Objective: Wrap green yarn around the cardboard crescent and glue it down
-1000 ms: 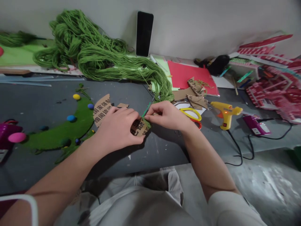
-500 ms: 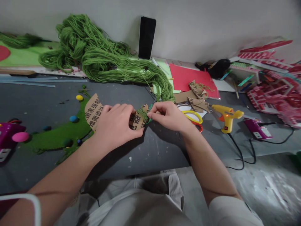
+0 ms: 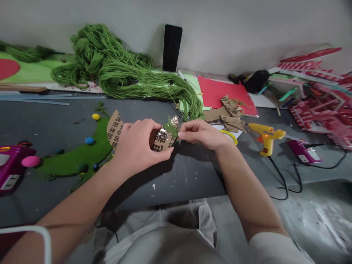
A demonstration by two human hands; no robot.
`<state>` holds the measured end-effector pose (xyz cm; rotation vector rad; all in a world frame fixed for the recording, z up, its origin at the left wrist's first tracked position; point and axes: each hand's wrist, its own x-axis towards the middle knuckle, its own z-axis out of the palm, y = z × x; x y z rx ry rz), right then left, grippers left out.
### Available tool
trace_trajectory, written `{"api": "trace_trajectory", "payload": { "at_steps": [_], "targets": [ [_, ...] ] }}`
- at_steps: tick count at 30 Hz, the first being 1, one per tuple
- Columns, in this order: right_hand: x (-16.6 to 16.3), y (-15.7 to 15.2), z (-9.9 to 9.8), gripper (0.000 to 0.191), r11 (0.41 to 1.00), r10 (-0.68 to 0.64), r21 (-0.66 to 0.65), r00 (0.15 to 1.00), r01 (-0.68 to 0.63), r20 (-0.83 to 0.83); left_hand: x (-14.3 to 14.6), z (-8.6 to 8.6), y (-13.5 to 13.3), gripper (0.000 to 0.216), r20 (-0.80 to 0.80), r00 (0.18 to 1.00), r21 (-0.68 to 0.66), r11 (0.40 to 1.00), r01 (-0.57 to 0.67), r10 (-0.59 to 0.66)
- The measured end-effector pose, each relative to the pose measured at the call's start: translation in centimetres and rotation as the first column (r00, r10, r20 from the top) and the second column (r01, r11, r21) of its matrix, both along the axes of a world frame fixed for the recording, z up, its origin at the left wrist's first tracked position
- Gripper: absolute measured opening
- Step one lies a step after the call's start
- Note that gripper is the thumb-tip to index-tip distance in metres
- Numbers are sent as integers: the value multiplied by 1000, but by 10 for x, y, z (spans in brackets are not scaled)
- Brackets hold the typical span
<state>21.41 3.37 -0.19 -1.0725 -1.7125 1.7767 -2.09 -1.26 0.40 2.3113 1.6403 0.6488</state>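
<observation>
My left hand [image 3: 137,143] is closed around a curved piece of printed brown cardboard [image 3: 160,142], whose other end [image 3: 114,126] sticks out on the left. Green yarn [image 3: 172,129] is wound round its right end, where a shiny patch catches the light. Thumb and fingers of my right hand [image 3: 199,134] pinch at the wrapped end, on the green yarn strand as far as I can see; the fingertips partly hide it. A strand runs up toward the big green yarn skein [image 3: 123,80] behind. Left of my hands lies a green felt crescent shape [image 3: 74,156] with coloured pompoms.
A phone [image 3: 172,47] leans on the wall. To the right are yellow-handled scissors [image 3: 230,136], cardboard scraps [image 3: 232,123], a red sheet [image 3: 225,93] and a yellow glue gun [image 3: 266,137] with its cord. Purple power boxes [image 3: 304,151] sit at both sides.
My right hand has moved slightly right, still pinching. The cardboard has tilted, so a shiny patch near the yarn now shows. The whole view has shifted a little.
</observation>
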Motion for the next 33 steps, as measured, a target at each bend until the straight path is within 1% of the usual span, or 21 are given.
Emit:
{"api": "trace_trajectory", "payload": {
  "at_steps": [2,4,8,12,14,17,18,22,27,29,33],
  "targets": [
    [7,4,-5,33,998,64,-9,996,-65,-67,-1,0,-1,51,71,997,8,999,32,-33],
    [14,7,-10,32,990,139,4,984,-139,-110,-2,0,-2,52,146,985,6,995,97,-97],
    [23,12,-13,29,961,275,51,957,-271,-95,-4,0,-2,51,243,941,-9,969,247,-237],
    [23,11,-9,23,929,368,65,928,-364,-59,-4,0,-2,52,252,911,-35,937,346,-327],
    [20,10,-6,18,910,414,39,909,-413,-39,-4,-2,-3,53,236,896,-49,916,398,-377],
    [17,8,-1,3,882,472,-6,881,-472,17,-4,-4,-3,53,214,856,-56,869,491,-470],
    [16,7,0,3,877,480,-12,876,-480,36,-4,-5,-3,54,211,843,-55,855,515,-494],
    [16,6,4,9,892,449,10,888,-452,101,-5,-5,-4,54,232,812,-61,825,561,-535],
    [16,8,-3,31,921,306,171,921,-351,240,-4,-1,-9,60,366,769,-81,805,587,-524],
    [15,9,-8,40,929,255,201,932,-310,258,-4,-1,-10,60,394,759,-96,798,595,-519],
    [12,8,-11,50,947,163,228,951,-226,263,-4,0,-9,57,369,765,-130,785,605,-528]
  ]
}}
